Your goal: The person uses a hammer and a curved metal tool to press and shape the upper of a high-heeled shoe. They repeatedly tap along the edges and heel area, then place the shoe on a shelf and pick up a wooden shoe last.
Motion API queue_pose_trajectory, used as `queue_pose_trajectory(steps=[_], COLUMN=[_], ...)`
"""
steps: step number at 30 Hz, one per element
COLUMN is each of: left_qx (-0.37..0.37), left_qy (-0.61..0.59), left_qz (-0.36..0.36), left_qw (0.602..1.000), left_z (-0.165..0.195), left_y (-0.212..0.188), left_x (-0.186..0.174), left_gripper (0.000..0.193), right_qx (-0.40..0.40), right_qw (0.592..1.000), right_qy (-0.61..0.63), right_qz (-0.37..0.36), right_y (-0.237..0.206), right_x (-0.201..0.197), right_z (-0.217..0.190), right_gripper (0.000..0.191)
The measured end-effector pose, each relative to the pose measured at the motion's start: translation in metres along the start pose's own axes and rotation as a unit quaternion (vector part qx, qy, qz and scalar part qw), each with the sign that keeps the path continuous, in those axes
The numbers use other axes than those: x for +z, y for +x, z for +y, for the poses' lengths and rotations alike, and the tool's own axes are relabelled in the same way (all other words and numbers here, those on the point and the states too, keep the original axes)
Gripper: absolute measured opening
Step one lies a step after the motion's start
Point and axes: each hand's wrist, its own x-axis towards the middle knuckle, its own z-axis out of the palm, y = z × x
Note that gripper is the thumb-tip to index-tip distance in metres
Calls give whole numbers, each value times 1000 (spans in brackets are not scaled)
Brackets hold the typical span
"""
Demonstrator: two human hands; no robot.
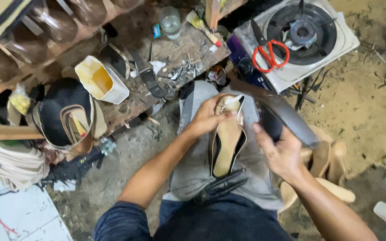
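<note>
A tan and black pointed shoe (pixel 227 143) lies sole-up on my grey-clad lap, toe toward me. My left hand (pixel 208 117) grips its far end, fingers curled over the pale heel part. My right hand (pixel 279 151) is closed on a dark blurred tool (pixel 279 111) that slants up and away from the shoe's right side. A black strappy piece (pixel 222 186) lies on my lap just below the shoe's toe.
A worn wooden bench (pixel 188 49) holds a white glue-stained tub (pixel 101 80), a clear cup (pixel 170 21), straps and scraps. Red-handled scissors (pixel 269 53) rest on a white single-burner stove (pixel 307 35). More shoes (pixel 68 116) lie at left, beige soles (pixel 331 169) at right, on a dirt floor.
</note>
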Motion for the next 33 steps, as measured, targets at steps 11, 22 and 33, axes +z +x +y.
queue_pose_trajectory(steps=[11,22,33], left_qx=[-17,-24,9], left_qy=[10,19,98], left_qz=[17,25,26], left_qw=[1000,999,995], left_z=[-14,-3,21], left_y=[-14,-26,-40], left_x=[3,2,-3], left_gripper=[50,48,59], right_qx=[31,-25,31], right_qw=[995,982,993], right_qy=[87,183,-104], right_qz=[40,30,-46], right_y=[-8,-27,-4], right_x=[14,20,28], right_z=[-9,18,-39], right_gripper=[18,24,32])
